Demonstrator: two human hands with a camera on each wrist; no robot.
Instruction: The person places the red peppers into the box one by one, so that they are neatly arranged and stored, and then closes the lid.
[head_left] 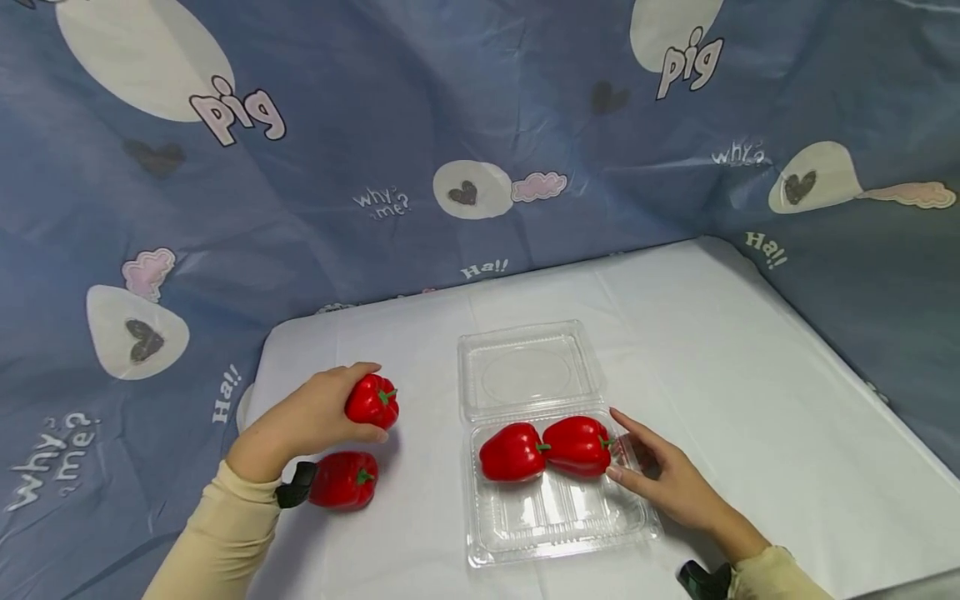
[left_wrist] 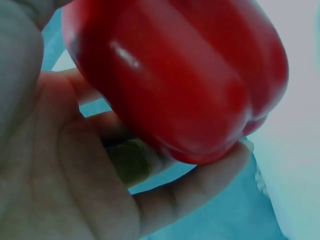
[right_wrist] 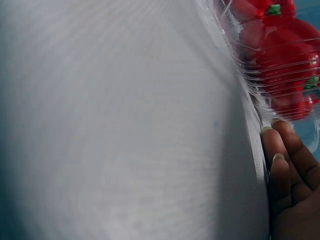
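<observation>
My left hand [head_left: 318,417] holds a red bell pepper [head_left: 371,402] with a green stem, thumb on one side and fingers on the other. In the left wrist view this glossy pepper [left_wrist: 185,80] fills the space above the palm. Another red bell pepper [head_left: 343,481] lies on the table just below that hand, beside the wrist. A clear plastic clamshell box [head_left: 555,537] lies with its lid folded back. Two red bell peppers, a left one [head_left: 512,452] and a right one [head_left: 576,446], sit side by side in its base. My right hand [head_left: 667,475] touches the box's right edge, fingers extended.
The clear lid [head_left: 528,371] lies flat behind the base. Everything stands on a white-covered table [head_left: 757,400]. A blue printed cloth [head_left: 375,125] rises along the table's back and sides.
</observation>
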